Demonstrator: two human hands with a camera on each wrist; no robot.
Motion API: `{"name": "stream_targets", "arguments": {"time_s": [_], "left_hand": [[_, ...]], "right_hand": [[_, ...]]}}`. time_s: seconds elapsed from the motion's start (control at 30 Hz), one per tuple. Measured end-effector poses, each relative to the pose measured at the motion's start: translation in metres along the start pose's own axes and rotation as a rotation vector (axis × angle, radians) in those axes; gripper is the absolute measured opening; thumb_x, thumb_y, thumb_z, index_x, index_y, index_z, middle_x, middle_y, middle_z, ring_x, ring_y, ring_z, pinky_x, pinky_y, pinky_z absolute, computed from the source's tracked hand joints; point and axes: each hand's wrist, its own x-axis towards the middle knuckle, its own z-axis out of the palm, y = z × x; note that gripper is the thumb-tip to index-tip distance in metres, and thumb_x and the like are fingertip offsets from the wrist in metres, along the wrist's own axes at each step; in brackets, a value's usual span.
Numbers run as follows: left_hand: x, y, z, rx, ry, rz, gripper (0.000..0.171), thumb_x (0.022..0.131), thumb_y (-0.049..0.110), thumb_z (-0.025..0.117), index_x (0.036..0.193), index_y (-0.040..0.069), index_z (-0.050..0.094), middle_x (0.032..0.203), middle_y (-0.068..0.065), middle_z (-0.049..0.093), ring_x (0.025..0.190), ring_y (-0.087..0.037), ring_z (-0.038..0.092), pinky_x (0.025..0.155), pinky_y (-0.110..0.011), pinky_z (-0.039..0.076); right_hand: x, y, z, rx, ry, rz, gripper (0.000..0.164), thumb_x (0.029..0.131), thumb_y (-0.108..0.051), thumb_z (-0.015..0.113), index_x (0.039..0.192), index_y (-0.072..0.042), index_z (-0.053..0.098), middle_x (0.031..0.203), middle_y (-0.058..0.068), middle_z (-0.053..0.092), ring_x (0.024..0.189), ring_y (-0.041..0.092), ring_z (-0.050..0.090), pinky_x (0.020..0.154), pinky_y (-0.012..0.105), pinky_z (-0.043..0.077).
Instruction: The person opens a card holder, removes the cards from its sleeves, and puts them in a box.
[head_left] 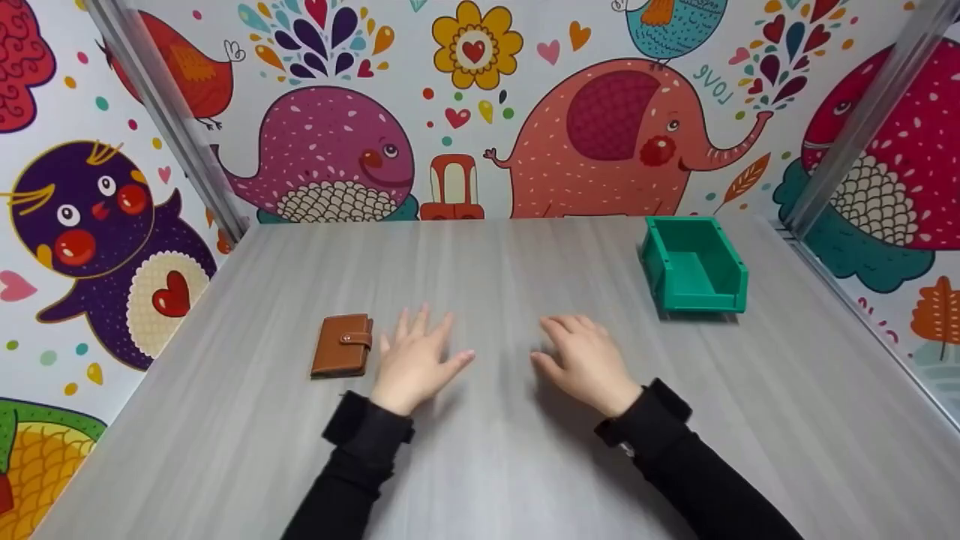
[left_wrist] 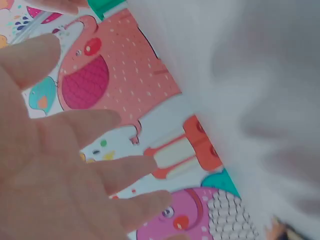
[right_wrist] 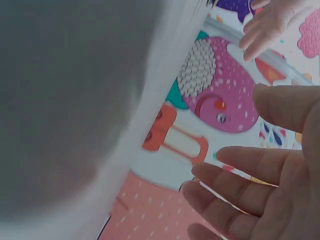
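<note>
In the head view a brown wallet (head_left: 341, 352) with a snap strap lies closed on the grey table, left of centre. Just to its right is my left hand (head_left: 416, 364), palm down with fingers spread and nothing in it. My right hand (head_left: 589, 364) is right of centre over the table, fingers slightly bent, also holding nothing. Beyond it, toward the back right, stands a green plastic bin (head_left: 701, 301) with its low front facing me. The left wrist view shows the left palm (left_wrist: 55, 165) with fingers extended; the right wrist view shows the relaxed right fingers (right_wrist: 240, 195).
The grey wood-grain table (head_left: 480, 465) reaches back to a wall (head_left: 360, 22) printed with cartoon animals. Similar printed panels rise on the left and right, with metal posts (head_left: 169, 112) at the back corners. Black sleeves and wrist bands (head_left: 652, 420) cover both forearms.
</note>
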Motion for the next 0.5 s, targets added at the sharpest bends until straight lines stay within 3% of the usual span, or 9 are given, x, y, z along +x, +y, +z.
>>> {"name": "stream_targets", "arguments": {"time_s": [0.27, 0.37, 0.5], "left_hand": [[-0.006, -0.046, -0.022, 0.054, 0.088, -0.066, 0.059, 0.085, 0.047, 0.059, 0.128, 0.007, 0.053, 0.132, -0.025, 0.045, 0.124, -0.046, 0.032, 0.097, -0.062, 0.020], [-0.009, -0.063, -0.029, 0.044, 0.137, -0.072, 0.044, 0.085, 0.042, 0.062, 0.108, 0.005, 0.063, 0.116, -0.021, 0.056, 0.112, -0.044, 0.044, 0.089, -0.060, 0.028], [-0.012, -0.084, -0.038, 0.013, 0.160, -0.106, 0.036, 0.085, 0.036, 0.063, 0.103, 0.005, 0.064, 0.109, -0.021, 0.059, 0.100, -0.043, 0.050, 0.080, -0.057, 0.032]], "right_hand": [[0.027, -0.037, 0.011, 0.041, -0.033, -0.128, 0.035, 0.085, -0.031, 0.064, 0.111, -0.008, 0.063, 0.101, 0.007, 0.065, 0.093, 0.025, 0.058, 0.080, 0.041, 0.044], [0.038, -0.051, 0.017, 0.053, -0.057, -0.146, 0.031, 0.086, -0.031, 0.063, 0.108, -0.009, 0.065, 0.099, 0.005, 0.065, 0.092, 0.023, 0.059, 0.081, 0.039, 0.044], [0.052, -0.067, 0.025, 0.054, -0.098, -0.148, 0.027, 0.087, -0.030, 0.062, 0.104, -0.010, 0.066, 0.097, 0.004, 0.066, 0.091, 0.021, 0.059, 0.081, 0.036, 0.044]]}}
